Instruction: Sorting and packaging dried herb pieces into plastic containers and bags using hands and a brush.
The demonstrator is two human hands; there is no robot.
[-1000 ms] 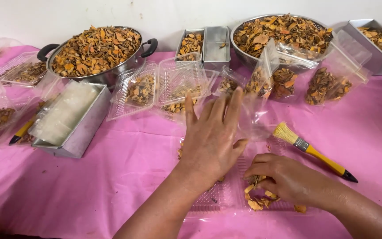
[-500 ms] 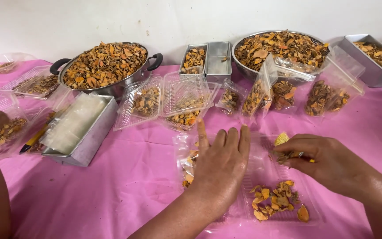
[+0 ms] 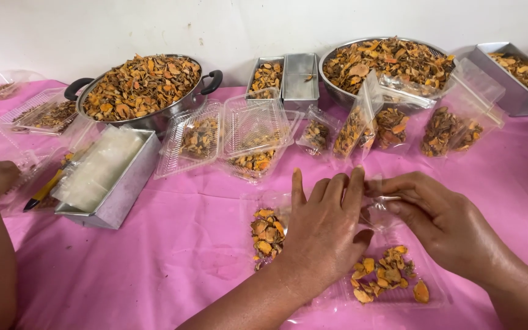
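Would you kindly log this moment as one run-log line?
left hand: flat on clear container | right hand: pinching its clear lid edge | contents: dried orange slices | surface: pink tablecloth

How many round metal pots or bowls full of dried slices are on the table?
2. One handled pot sits back left; one round metal bowl sits back right, behind the filled bags. More may lie outside the view.

Pink-clothed table [image 3: 172, 269] fills the frame; a handled pot [image 3: 145, 91] of dried orange slices sits upper left, a steel bowl [image 3: 386, 64] upper right, metal tins [image 3: 288, 76] between, clear plastic packs [image 3: 252, 134] across the middle
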